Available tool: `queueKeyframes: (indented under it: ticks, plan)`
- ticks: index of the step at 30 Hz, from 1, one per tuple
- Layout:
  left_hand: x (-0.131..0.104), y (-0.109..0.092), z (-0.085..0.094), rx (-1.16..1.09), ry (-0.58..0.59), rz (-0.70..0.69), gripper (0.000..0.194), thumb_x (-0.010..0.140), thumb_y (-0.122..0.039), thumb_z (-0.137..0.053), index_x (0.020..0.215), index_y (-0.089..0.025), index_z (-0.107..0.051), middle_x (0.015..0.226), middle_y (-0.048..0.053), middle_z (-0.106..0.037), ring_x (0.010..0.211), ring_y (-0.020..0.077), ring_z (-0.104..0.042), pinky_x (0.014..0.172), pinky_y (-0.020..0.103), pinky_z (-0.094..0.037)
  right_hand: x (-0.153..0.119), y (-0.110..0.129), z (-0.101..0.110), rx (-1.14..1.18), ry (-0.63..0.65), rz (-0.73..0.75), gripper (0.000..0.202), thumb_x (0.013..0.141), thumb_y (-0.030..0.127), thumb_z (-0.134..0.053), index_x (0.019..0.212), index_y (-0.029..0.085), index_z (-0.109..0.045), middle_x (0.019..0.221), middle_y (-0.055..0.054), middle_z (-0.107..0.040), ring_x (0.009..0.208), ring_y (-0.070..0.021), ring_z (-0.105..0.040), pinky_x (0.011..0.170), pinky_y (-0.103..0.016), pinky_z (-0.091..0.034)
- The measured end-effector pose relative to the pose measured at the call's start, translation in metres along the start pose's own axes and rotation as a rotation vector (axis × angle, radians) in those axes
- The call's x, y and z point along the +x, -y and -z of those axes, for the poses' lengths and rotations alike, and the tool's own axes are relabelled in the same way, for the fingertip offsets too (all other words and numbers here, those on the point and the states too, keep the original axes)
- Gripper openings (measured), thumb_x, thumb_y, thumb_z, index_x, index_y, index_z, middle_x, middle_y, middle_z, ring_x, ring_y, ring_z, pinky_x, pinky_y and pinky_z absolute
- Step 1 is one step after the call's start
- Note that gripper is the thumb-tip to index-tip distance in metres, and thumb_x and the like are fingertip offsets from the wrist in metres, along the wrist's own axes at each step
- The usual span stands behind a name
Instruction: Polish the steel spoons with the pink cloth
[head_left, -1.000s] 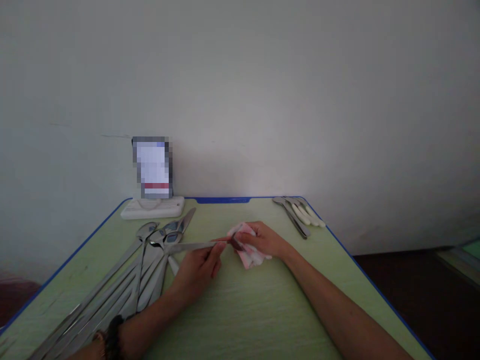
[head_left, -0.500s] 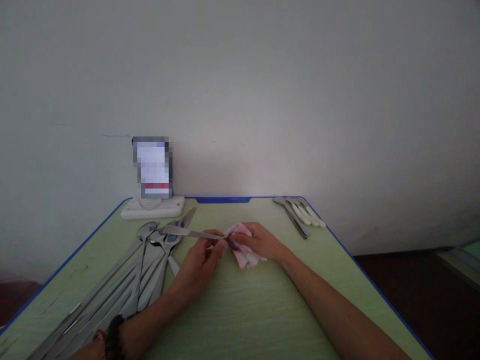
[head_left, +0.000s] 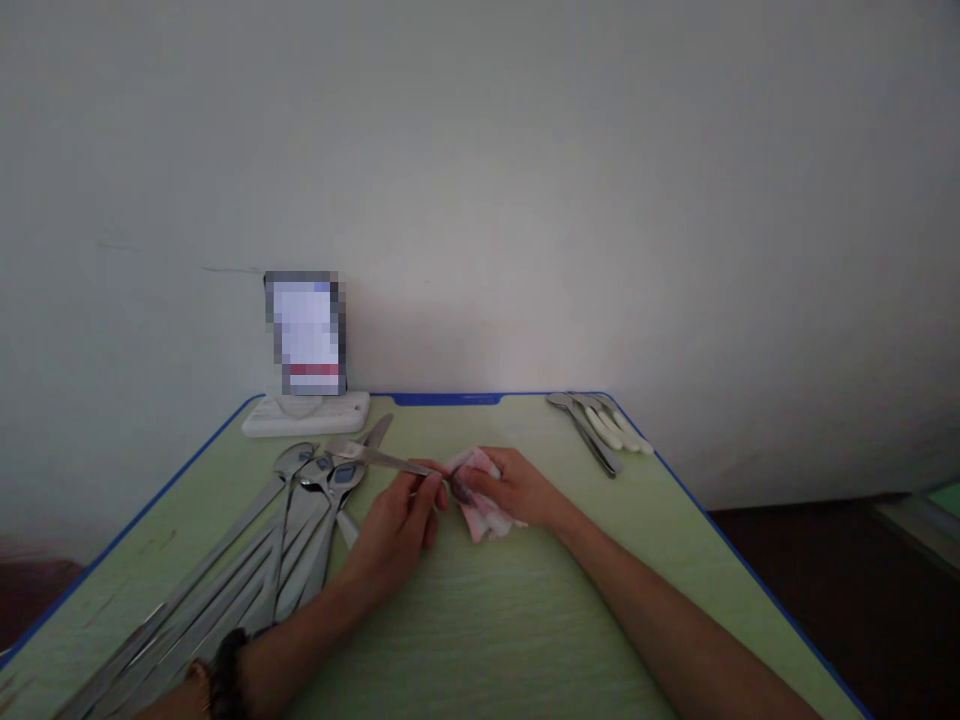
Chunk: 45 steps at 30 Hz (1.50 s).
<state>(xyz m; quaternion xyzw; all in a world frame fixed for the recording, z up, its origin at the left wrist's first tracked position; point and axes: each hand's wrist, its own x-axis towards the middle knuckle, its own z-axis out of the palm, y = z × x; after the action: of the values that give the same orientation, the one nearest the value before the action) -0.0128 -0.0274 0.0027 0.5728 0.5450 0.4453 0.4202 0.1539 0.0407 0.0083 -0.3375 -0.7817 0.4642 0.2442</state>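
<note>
Between thumb and fingers, my left hand (head_left: 405, 510) pinches a metal spoon (head_left: 384, 459) near its neck. The spoon's broad handle end points left, over the pile of cutlery. My right hand (head_left: 506, 485) is closed on a pink and white cloth (head_left: 487, 522), which is folded around the spoon's bowl end. Most of that bowl is hidden by the cloth and my right thumb. Left of my left hand lies a pile of long metal cutlery (head_left: 217, 570), with spoon heads and a knife blade at its far end.
A phone (head_left: 311, 335) with a blurred screen stands on a white base (head_left: 307, 413) at the table's back left. Metal spoons (head_left: 589, 435) and several white-handled pieces of cutlery (head_left: 619, 430) lie at the back right. The green table (head_left: 480, 630) has a blue edge and meets the wall.
The cloth and my right hand have shifted slightly on the spoon's bowl end. The spoon has turned a little in my left fingers. The cutlery on the table has not moved.
</note>
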Motion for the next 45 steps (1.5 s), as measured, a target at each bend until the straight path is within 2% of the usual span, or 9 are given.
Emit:
queueKeyframes:
  ticks: [5, 12, 21, 26, 30, 36, 41, 45]
  plan:
    - [-0.001, -0.002, 0.0, -0.031, -0.014, -0.012, 0.03, 0.085, -0.046, -0.038, 0.078, -0.018, -0.048, 0.059, -0.007, -0.045, 0.04, 0.0069, -0.039, 0.039, 0.019, -0.031, -0.001, 0.004, 0.002, 0.0, 0.099, 0.035, 0.029, 0.081, 0.042, -0.051, 0.074, 0.015, -0.06, 0.061, 0.003, -0.052, 0.056, -0.009, -0.043, 0.053, -0.02, -0.035]
    - [0.0, -0.002, 0.0, -0.085, -0.021, -0.012, 0.029, 0.087, -0.044, -0.037, 0.096, -0.018, -0.048, 0.072, -0.005, -0.048, 0.041, 0.0048, -0.041, 0.036, 0.017, -0.03, 0.0, 0.001, 0.0, 0.019, 0.068, 0.027, 0.029, 0.084, 0.04, -0.048, 0.081, 0.014, -0.06, 0.066, 0.001, -0.055, 0.058, -0.0093, -0.045, 0.054, -0.02, -0.035]
    - [-0.001, -0.002, -0.001, -0.118, 0.025, -0.015, 0.025, 0.089, -0.041, -0.034, 0.095, -0.019, -0.045, 0.076, -0.004, -0.051, 0.043, 0.005, -0.046, 0.036, 0.017, -0.032, 0.0, -0.001, 0.002, 0.012, 0.068, 0.027, 0.029, 0.084, 0.04, -0.047, 0.08, 0.014, -0.059, 0.067, 0.001, -0.055, 0.06, -0.0099, -0.047, 0.056, -0.02, -0.037]
    - [-0.001, -0.001, 0.001, -0.014, 0.032, -0.027, 0.027, 0.09, -0.04, -0.033, 0.084, -0.018, -0.048, 0.065, -0.006, -0.049, 0.039, 0.0047, -0.042, 0.039, 0.018, -0.034, 0.0, -0.002, 0.007, -0.052, 0.205, 0.016, 0.032, 0.084, 0.043, -0.047, 0.084, 0.014, -0.059, 0.068, 0.001, -0.055, 0.059, -0.0094, -0.045, 0.055, -0.02, -0.036]
    - [-0.001, -0.002, 0.001, 0.005, 0.055, -0.039, 0.028, 0.09, -0.039, -0.033, 0.082, -0.018, -0.049, 0.065, -0.006, -0.049, 0.039, 0.0052, -0.042, 0.039, 0.018, -0.034, 0.0, -0.002, 0.01, -0.093, 0.282, 0.019, 0.033, 0.085, 0.044, -0.046, 0.09, 0.014, -0.06, 0.068, 0.001, -0.055, 0.058, -0.0091, -0.045, 0.053, -0.02, -0.034]
    - [0.0, -0.001, 0.001, -0.028, 0.039, -0.045, 0.027, 0.089, -0.04, -0.036, 0.081, -0.018, -0.049, 0.063, -0.006, -0.05, 0.04, 0.0057, -0.043, 0.041, 0.018, -0.035, 0.0, 0.0, 0.006, -0.036, 0.194, 0.019, 0.032, 0.085, 0.044, -0.046, 0.081, 0.015, -0.059, 0.064, 0.002, -0.054, 0.056, -0.0089, -0.044, 0.052, -0.02, -0.034]
    - [0.001, -0.002, 0.0, -0.116, 0.036, -0.003, 0.028, 0.086, -0.043, -0.041, 0.091, -0.017, -0.049, 0.059, -0.007, -0.049, 0.037, 0.0057, -0.041, 0.034, 0.016, -0.031, 0.001, -0.003, 0.002, 0.05, 0.089, 0.001, 0.034, 0.084, 0.045, -0.046, 0.079, 0.015, -0.059, 0.062, 0.001, -0.055, 0.054, -0.0093, -0.045, 0.052, -0.02, -0.034]
    - [-0.001, -0.001, -0.001, -0.16, 0.051, -0.013, 0.033, 0.084, -0.044, -0.046, 0.1, -0.015, -0.05, 0.077, -0.001, -0.058, 0.039, 0.0051, -0.045, 0.032, 0.016, -0.033, 0.003, -0.006, 0.002, 0.104, -0.03, -0.008, 0.034, 0.081, 0.047, -0.05, 0.076, 0.014, -0.059, 0.063, 0.001, -0.057, 0.055, -0.0097, -0.047, 0.052, -0.021, -0.035]
